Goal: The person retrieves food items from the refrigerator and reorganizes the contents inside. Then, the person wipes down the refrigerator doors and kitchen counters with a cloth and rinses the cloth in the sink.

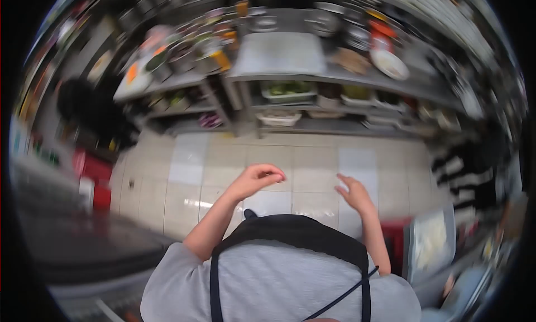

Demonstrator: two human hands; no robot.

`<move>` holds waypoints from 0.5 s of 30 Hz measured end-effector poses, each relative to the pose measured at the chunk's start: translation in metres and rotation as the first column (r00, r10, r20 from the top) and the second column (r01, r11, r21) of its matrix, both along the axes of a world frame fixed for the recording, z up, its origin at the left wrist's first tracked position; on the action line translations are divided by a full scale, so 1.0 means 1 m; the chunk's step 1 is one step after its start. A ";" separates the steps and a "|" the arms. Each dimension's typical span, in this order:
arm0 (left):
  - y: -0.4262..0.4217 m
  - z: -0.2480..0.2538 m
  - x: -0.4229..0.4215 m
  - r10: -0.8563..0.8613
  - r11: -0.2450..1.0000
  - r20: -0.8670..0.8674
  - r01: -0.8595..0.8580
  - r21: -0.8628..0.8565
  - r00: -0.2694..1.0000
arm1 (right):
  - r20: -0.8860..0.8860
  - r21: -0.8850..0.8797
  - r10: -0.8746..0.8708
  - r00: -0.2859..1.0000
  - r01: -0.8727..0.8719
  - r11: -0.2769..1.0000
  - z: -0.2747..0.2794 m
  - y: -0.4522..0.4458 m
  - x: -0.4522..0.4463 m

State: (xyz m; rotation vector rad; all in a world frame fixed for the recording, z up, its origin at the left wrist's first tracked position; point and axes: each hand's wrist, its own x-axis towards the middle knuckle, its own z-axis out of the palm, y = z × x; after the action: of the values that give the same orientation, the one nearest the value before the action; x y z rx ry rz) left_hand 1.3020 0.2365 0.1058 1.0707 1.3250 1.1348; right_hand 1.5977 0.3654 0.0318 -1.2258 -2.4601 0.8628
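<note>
Above the tiled floor, my left hand [258, 179] is held in front of my body with its thumb and fingertips brought together. A small pinkish-red spot shows at the fingertips; I cannot make out whether it is an object. My right hand [353, 192] hangs in the air to the right, its fingers apart and holding nothing. Neither hand touches a surface. Below them is my dark apron [296, 232] over a grey shirt. Beyond the hands, a white cutting board [280, 54] lies on the metal counter.
The metal counter [262, 77] spans the far side, with containers at its left and a white plate [389, 64] at its right. Trays of greens [288, 89] sit on shelves beneath. A clear-sided bin [431, 241] stands near my right arm. Dark-clothed people are blurred at both sides.
</note>
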 end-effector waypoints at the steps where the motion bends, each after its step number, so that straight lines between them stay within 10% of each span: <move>1: -0.020 0.001 -0.016 -0.029 0.999 -0.007 0.029 0.033 1.000 | 0.007 -0.026 0.155 0.988 -0.155 0.988 0.004 -0.007 -0.040; 12: -0.227 0.028 -0.193 0.543 0.834 -0.109 -0.519 0.189 0.832 | 0.161 0.007 0.769 0.619 -0.780 0.626 0.030 -0.045 -0.382; 15: -0.243 0.011 -0.213 0.619 0.778 -0.057 -0.602 0.177 0.783 | -0.075 0.149 0.836 0.544 -0.822 0.549 0.051 -0.060 -0.445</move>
State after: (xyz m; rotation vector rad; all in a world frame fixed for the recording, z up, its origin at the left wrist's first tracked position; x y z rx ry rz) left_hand 1.0887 -0.0065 0.1173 0.8258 1.7743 1.6980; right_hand 1.1530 0.3054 0.0827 0.1715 -2.8824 0.9434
